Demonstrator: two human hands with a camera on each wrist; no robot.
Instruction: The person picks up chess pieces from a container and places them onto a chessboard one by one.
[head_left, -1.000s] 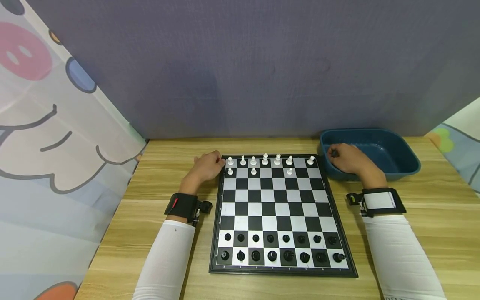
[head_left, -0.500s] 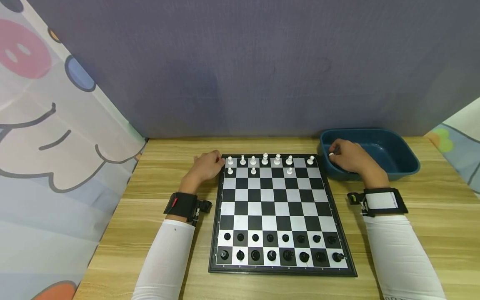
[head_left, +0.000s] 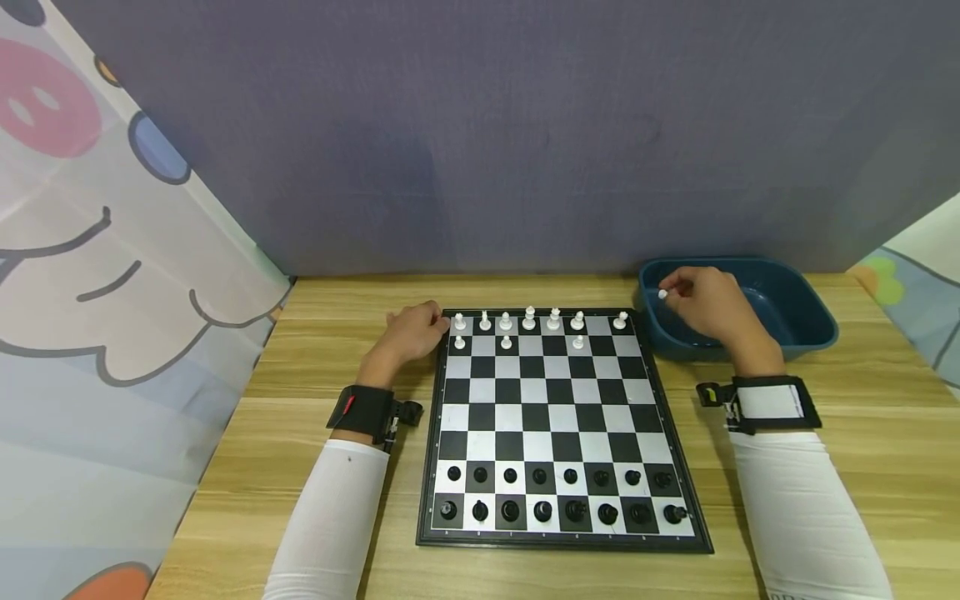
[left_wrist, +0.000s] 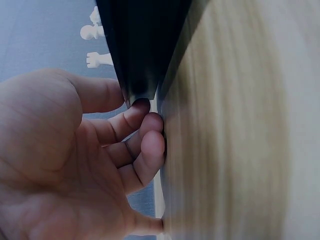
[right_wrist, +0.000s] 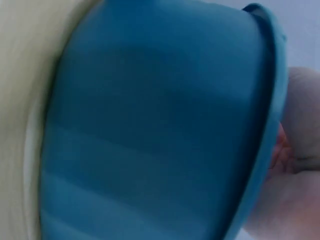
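Note:
In the head view, a black-and-white chessboard point(head_left: 535, 390) lies on the table. My left hand point(head_left: 412, 332) holds its far left corner; the left wrist view shows the thumb and index finger point(left_wrist: 127, 120) pinching the board's edge. Over the left part of a blue plastic basin point(head_left: 783, 312), my right hand point(head_left: 708, 304) pinches a small white chess piece point(head_left: 662, 294) at its fingertips. The basin's wall point(right_wrist: 150, 125) blocks that piece from the right wrist view, where only part of the hand shows past the rim.
White pieces point(head_left: 529, 318) stand along the board's far row, with three white pawns point(head_left: 506, 342) in front. Two full rows of black pieces point(head_left: 543, 511) fill the near side. A grey partition point(head_left: 480, 167) rises behind the wooden table point(head_left: 300, 467).
The right hand has risen and shifted back within the basin, and the white piece now shows at its fingertips. The left hand stays at the board's corner.

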